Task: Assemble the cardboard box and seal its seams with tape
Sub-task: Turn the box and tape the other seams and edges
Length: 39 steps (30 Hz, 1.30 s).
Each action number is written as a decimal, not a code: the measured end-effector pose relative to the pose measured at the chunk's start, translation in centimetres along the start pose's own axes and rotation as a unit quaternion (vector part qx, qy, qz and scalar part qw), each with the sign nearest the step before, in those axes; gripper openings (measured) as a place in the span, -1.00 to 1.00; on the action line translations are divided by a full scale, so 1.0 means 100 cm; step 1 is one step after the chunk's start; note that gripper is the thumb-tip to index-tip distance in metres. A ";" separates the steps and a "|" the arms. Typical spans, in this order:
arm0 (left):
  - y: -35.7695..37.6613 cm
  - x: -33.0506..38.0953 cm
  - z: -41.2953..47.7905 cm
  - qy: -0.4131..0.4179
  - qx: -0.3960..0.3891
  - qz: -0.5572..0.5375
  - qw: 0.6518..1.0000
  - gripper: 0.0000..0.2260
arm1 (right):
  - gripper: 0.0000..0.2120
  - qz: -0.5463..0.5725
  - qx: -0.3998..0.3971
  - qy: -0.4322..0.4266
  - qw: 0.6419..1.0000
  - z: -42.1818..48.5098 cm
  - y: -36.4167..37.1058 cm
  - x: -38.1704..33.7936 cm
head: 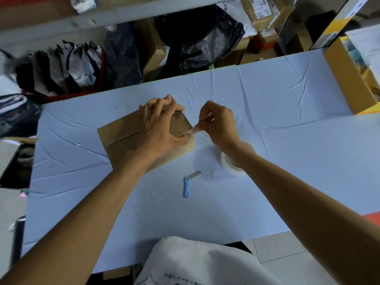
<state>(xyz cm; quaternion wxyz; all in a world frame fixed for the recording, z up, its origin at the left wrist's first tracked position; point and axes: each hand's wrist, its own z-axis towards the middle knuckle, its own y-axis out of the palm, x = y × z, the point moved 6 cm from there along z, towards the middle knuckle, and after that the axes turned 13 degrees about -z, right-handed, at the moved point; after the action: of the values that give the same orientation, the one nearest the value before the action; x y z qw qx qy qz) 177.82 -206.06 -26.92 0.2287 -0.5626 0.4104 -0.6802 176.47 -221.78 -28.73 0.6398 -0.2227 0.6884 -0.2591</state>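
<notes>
Packing/storage room | beyond blue-covered table (pixel 267 95): stacked labelled parcels (pixel 265 15), black plastic bags (pixel 201 38), poly mailers (pixel 67 66)

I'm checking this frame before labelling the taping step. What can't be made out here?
- Head view: the far end of the box seam lies under the left hand.
- The tape roll is half covered by the right forearm and blurred.
- The clear tape strip pinched by the right hand is too faint to trace.
- The print on the box is too small to read.
- The knife blade edge is too small to judge.
</notes>
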 end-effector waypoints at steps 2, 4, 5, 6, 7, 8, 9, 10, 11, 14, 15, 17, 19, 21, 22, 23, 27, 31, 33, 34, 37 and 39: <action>0.000 -0.001 0.001 0.001 0.003 -0.007 1.000 -0.34 | -0.85 0.051 0.012 0.054 0.997 -0.008 0.005 0.007; 0.001 -0.002 0.001 0.004 0.013 -0.016 1.000 -0.31 | -0.85 0.103 0.030 0.098 0.989 -0.021 0.012 0.009; 0.001 -0.003 0.001 0.006 0.020 -0.020 1.000 -0.31 | -0.82 0.115 0.042 0.112 0.986 -0.028 0.015 0.008; 0.001 -0.003 0.002 0.007 0.024 -0.020 0.999 -0.31 | -0.82 0.123 0.054 0.126 0.983 -0.034 0.017 0.008; 0.002 -0.004 0.002 0.009 0.026 -0.018 0.999 -0.32 | -0.84 0.131 0.067 0.142 0.979 -0.040 0.019 0.007; 0.002 -0.004 0.002 0.010 0.028 -0.015 0.999 -0.33 | -0.87 0.143 0.079 0.163 0.973 -0.045 0.020 0.006; 0.002 -0.004 0.002 0.011 0.029 -0.013 0.999 -0.35 | -0.87 0.161 0.089 0.184 0.966 -0.049 0.022 0.005; 0.001 -0.004 0.002 0.010 0.029 -0.014 0.999 -0.36 | -0.84 0.175 0.097 0.201 0.959 -0.053 0.024 0.002; 0.001 -0.003 0.001 0.008 0.029 -0.015 0.999 -0.37 | -0.82 0.175 0.102 0.208 0.957 -0.056 0.025 -0.001; 0.000 -0.002 0.000 0.004 0.020 -0.026 0.999 -0.31 | -0.84 0.090 0.098 0.161 0.978 -0.060 0.027 -0.020; 0.000 -0.002 0.001 -0.001 0.010 -0.034 0.999 -0.30 | -0.83 0.065 0.092 0.147 0.983 -0.060 0.027 -0.024; -0.001 -0.002 0.003 -0.011 -0.003 -0.046 0.999 -0.36 | -0.68 0.041 0.082 0.138 0.986 -0.055 0.027 -0.027; 0.000 -0.003 0.003 -0.008 -0.005 -0.046 0.999 -0.37 | -0.55 0.029 0.079 0.152 0.985 -0.049 0.028 -0.027; 0.001 -0.002 0.001 0.000 -0.011 -0.041 0.999 -0.31 | -0.56 0.032 0.080 0.200 0.976 -0.045 0.032 -0.023; 0.001 -0.002 0.001 0.003 -0.016 -0.039 0.999 -0.27 | -0.59 0.036 0.079 0.228 0.970 -0.045 0.033 -0.022; 0.001 -0.002 0.000 0.004 -0.021 -0.038 0.999 -0.23 | -0.60 0.041 0.076 0.246 0.965 -0.044 0.033 -0.022; -0.008 0.000 0.001 -0.018 -0.044 -0.058 0.997 0.00 | -0.74 0.053 0.053 0.254 0.964 -0.034 0.021 -0.027; -0.011 0.003 0.000 -0.062 -0.062 -0.077 0.993 0.14 | -0.90 0.010 0.070 0.244 0.967 -0.030 0.016 -0.026; -0.010 0.003 0.001 -0.075 -0.080 -0.059 0.992 0.15 | -0.89 -0.013 0.064 0.230 0.971 -0.027 0.014 -0.025; -0.010 0.004 0.002 -0.075 -0.082 -0.055 0.992 0.14 | -0.91 -0.013 0.054 0.220 0.974 -0.025 0.011 -0.024; -0.014 0.004 0.004 -0.069 -0.083 -0.055 0.993 0.11 | -0.83 0.008 0.037 0.190 0.981 -0.018 -0.003 -0.024; -0.011 0.008 0.003 -0.047 -0.112 -0.063 0.991 0.12 | -0.82 0.017 0.045 0.166 0.985 -0.012 -0.010 -0.024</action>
<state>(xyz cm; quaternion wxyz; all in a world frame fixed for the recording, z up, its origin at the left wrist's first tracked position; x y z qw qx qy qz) 178.11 -206.16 -25.59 0.1398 -0.6405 0.4369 -0.6159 175.41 -220.99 -26.20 0.5304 -0.1360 0.7763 -0.3123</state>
